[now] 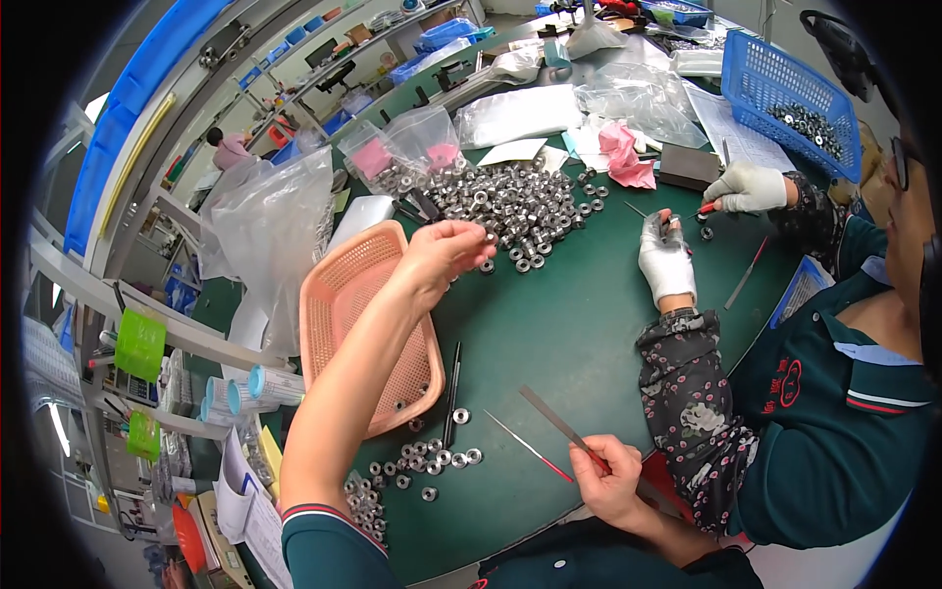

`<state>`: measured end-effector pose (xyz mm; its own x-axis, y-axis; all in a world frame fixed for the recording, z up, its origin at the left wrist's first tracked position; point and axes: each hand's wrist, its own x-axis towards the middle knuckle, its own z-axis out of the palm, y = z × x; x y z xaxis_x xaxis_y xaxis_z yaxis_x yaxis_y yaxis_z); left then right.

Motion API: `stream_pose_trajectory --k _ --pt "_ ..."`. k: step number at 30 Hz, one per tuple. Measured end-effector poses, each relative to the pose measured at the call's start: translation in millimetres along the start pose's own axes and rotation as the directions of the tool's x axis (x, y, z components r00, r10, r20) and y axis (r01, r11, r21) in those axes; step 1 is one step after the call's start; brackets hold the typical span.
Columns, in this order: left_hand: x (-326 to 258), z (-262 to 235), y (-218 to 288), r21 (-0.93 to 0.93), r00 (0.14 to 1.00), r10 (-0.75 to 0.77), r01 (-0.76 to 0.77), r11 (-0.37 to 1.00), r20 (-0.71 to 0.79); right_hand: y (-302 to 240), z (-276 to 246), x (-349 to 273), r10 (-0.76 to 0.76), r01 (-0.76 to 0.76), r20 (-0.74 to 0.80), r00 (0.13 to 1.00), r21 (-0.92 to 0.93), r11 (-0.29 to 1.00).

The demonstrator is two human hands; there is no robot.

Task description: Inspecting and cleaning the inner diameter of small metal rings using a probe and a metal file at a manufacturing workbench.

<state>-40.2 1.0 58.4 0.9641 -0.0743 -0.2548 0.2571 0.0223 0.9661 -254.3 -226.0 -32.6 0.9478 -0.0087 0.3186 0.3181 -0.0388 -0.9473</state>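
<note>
My left hand (446,257) is stretched out to the near edge of a heap of small metal rings (520,206). Its fingers are pinched together, and a shiny bit of a small metal ring (491,239) shows at the tips. In my right hand (608,481), close to the table's near edge, is a flat file (554,417) with a grey blade and a red grip. Beside it on the green table lies a thin needle file (525,445) with a red handle. Several loose rings (432,459) are scattered below my left forearm.
A pink plastic basket (312,324) stands left, under my left forearm, with a black pen-like rod (452,393) beside it. At right, a co-worker's gloved hands (667,260) hold a red-handled tool. Another needle file (748,270) lies near them. A blue basket (741,74) stands far right.
</note>
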Motion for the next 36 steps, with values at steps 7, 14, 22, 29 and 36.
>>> stream_pose_trajectory --k 7,14,22,29,36 --pt "-89.2 8.7 -7.0 -0.329 0.988 -0.120 0.144 0.933 0.092 1.8 0.6 -3.9 0.002 -0.002 -0.007 1.000 0.007 1.000" --pt "-150.3 43.0 -47.9 -0.099 0.986 0.155 -0.161 0.982 -0.065 4.6 2.5 -3.7 0.016 -0.015 -0.027 1.000 0.009 1.000" --pt "-167.1 47.0 -87.6 0.267 0.906 0.380 -0.326 0.907 -0.184 5.2 6.2 -3.5 0.012 -0.012 -0.014 1.000 0.007 1.000" --pt "-170.5 42.7 -95.2 0.332 0.893 0.421 -0.353 0.875 -0.160 8.0 7.0 -4.7 0.018 -0.017 -0.017 1.000 0.012 1.000" --pt "-189.6 45.6 -78.8 0.834 0.797 0.580 -0.428 0.349 0.167 16.9 -1.3 -17.2 0.103 -0.103 0.159 0.982 -0.008 0.995"
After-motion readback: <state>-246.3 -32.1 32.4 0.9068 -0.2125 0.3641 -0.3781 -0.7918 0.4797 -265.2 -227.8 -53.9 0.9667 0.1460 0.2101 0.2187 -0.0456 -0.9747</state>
